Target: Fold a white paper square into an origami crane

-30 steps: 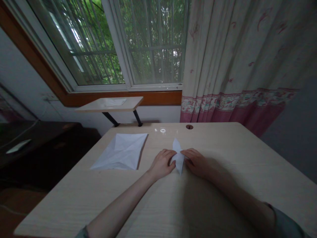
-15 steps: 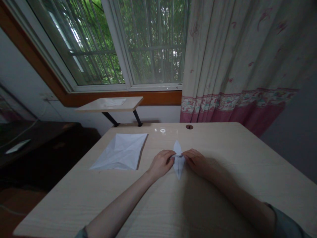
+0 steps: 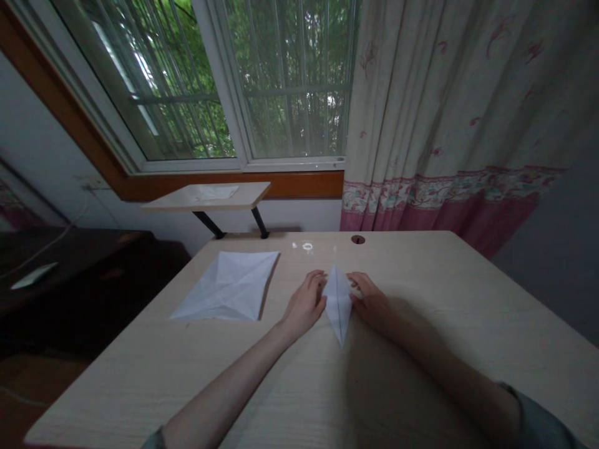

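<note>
Resting on the pale wood-grain table [image 3: 421, 349], straight ahead of us, the folded paper [image 3: 337, 304] lies flat as a slim kite shape. Its long point is turned toward us and a crease runs down its centre. Our left hand [image 3: 306, 304] lies against its left edge and our right hand [image 3: 372, 302] against its right. Both have the fingers stretched out and loosely spread, with fingertips touching the upper flaps, and we see nothing pinched between finger and thumb.

We judge the paper very light, limp where it is single and stiffer where layers stack. It looks quick to slide on the smooth tabletop. It wants holding down with flat fingertips near the wide middle, not at the fine point, which would crumple easily.

To the left, well apart, a larger white sheet [image 3: 227, 285] lies open, marked with diagonal creases. Beyond it a small shelf [image 3: 210, 195] stands on dark brackets beneath the barred window [image 3: 262, 81]. A cream curtain [image 3: 444, 112] with a pink patterned hem hangs at the right.
</note>
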Demonstrator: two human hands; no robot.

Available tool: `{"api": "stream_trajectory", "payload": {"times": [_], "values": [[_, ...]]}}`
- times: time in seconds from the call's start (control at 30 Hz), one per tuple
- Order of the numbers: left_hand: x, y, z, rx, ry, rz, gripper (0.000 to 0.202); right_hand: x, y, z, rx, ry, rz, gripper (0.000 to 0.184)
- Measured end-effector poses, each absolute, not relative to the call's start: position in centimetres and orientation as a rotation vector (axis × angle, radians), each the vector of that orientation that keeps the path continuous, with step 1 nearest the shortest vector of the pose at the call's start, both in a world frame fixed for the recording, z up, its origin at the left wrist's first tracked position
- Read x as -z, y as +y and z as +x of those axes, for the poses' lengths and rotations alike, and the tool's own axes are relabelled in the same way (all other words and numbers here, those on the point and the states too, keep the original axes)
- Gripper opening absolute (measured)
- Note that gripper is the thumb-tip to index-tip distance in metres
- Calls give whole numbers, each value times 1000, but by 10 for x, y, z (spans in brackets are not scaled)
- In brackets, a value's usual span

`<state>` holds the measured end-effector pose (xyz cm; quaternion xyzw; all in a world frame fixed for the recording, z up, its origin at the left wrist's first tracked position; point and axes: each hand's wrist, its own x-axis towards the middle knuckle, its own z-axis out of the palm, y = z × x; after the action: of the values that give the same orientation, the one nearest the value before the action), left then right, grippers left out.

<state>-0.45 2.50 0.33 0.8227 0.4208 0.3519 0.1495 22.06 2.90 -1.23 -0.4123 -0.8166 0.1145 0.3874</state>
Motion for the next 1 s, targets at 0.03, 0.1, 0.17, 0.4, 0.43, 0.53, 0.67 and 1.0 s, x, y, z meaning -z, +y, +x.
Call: {"api": "stream_trajectory", "payload": {"times": [0.03, 0.1, 0.17, 0.4, 0.43, 0.53, 0.67, 1.0], "values": [[-3, 25, -5, -988, 1222, 2394, 39, 13, 30, 221, -256, -2097, -1042, 39], [-3, 25, -5, -964, 1259, 2432, 40, 14, 31, 221, -201, -2141, -1041, 43], [-3, 25, -5, -983, 1303, 2440, 45, 16, 31, 222, -158, -2168, -1058, 48], [-3, 25, -5, -916, 1387, 2489, 20, 22, 32, 222, -51, -2137, -1059, 61], [-3, 25, -4, -893, 1398, 2507, 18, 22, 32, 222, -40, -2134, -1047, 60], [-2, 25, -4, -867, 1408, 2551, 18, 21, 31, 222, -4, -2165, -1042, 54], [-4, 24, -4, -857, 1405, 2566, 19, 22, 32, 222, 73, -2297, -1071, 55], [-17, 15, -5, -753, 885, 2732, 18, 36, 37, 231, 38, -2426, -1048, 49]]}}
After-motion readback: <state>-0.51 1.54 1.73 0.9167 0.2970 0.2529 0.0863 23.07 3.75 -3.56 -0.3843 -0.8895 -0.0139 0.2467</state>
